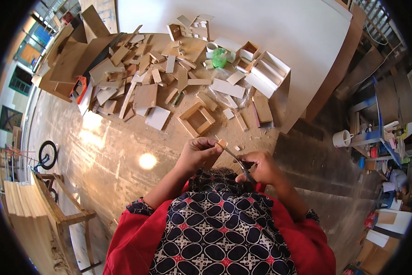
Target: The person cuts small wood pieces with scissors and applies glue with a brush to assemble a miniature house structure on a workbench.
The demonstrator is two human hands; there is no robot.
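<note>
My left hand (pixel 199 155) pinches a small tan piece (pixel 222 143), thin and flat, near the table's front edge; its material is too small to make out. In my right hand (pixel 263 167) is a pair of scissors (pixel 245 169), fingers wrapped about the dark handles. The blades point up and left and meet the tan piece beside my left fingertips. Just beyond my hands lies a square wooden frame (pixel 196 119). A tiny white offcut (pixel 237 148) rests on the tabletop right of the blades.
Many wood offcuts (pixel 146 95) are heaped across the table's left and middle. A green plastic container (pixel 219 57), a white-edged box (pixel 271 71) and a small wooden model (pixel 200 28) stand farther back. An orange-framed saw (pixel 79 90) is at the left edge. Another person (pixel 398 178) sits far right.
</note>
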